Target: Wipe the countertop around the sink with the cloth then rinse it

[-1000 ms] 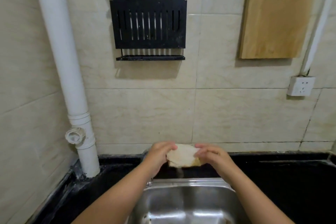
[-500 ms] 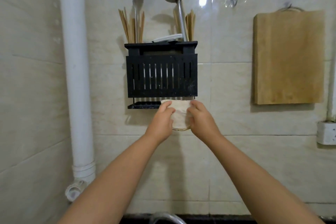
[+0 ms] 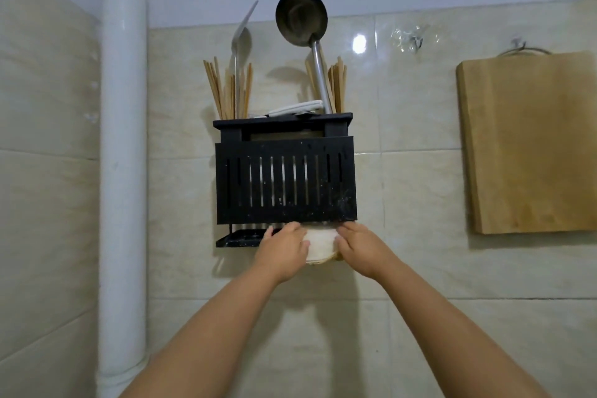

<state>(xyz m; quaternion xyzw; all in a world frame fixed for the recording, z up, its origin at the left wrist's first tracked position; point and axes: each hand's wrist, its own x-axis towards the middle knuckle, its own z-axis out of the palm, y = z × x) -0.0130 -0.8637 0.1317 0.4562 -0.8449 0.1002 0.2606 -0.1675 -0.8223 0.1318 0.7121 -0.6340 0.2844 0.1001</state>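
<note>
The pale cloth [image 3: 319,245] is held up at the small tray under the black wall rack [image 3: 286,184], left hand [image 3: 284,250] and right hand [image 3: 358,247] gripping its two ends, probably to stow it there.

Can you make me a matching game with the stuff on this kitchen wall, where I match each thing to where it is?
Things:
1. ladle
2. cutting board
3. cloth
4. white pipe

Places:
A. hanging on the wall at the far right
B. running up the wall on the left
C. standing in the top of the black rack, bowl end up
D. held between the left hand and right hand just under the rack

Pairs: 1-C, 2-A, 3-D, 4-B
</note>
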